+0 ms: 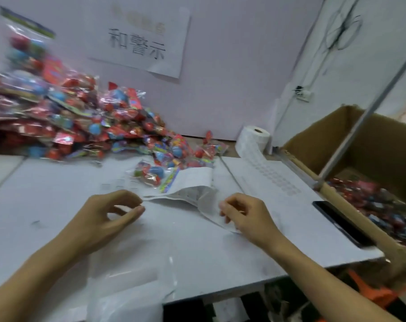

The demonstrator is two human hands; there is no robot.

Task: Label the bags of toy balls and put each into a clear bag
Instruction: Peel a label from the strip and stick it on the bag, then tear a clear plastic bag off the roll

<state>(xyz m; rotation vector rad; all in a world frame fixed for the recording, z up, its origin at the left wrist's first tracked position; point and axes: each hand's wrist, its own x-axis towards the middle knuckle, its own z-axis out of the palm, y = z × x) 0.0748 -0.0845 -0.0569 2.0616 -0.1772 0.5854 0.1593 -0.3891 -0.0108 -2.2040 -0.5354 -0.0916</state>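
On the desk (58,205), a heap of toy-ball bags (64,122) lies at the back left, with one bag (151,176) before it inside a clear bag (185,184). A label roll (253,142) stands back right, a phone (341,223) lies at the right edge, and a box (364,145) sits right of the desk.

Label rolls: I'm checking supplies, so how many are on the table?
1. The label roll stands at the back of the table by the wall, next to the cardboard box, its strip unrolled forward. Others may be hidden behind the bags.
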